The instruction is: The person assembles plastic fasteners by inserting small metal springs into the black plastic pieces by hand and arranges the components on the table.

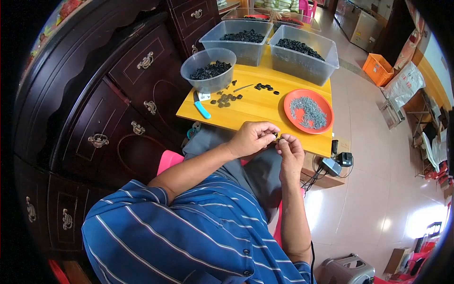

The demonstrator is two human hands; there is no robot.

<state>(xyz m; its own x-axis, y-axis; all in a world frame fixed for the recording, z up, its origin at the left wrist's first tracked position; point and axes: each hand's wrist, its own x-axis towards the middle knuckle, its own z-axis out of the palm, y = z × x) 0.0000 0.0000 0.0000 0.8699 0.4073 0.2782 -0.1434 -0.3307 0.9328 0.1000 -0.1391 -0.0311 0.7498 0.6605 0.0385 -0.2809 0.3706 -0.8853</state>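
Above my lap, at the table's front edge, both hands are closed in pinches close together. My left hand (251, 139) grips a small dark piece (275, 135) between thumb and forefinger. A small dark bit also shows at the fingertips of my right hand (290, 154); whether it is the same piece I cannot tell. Just beyond the right hand sits a red-orange plate (287, 110) with a heap of small clear-grey pieces (307, 112). Loose black oval pieces (266, 87) and duller brownish ones (224, 100) lie on the yellow table (257, 111).
A turquoise-handled knife (202, 110) lies by the left edge. Behind it stands a round clear tub (208, 86) of black pieces. Two rectangular clear bins (236, 29) hold more. Dark drawers (127, 90) flank my left. Another person (283, 5) is at the far end.
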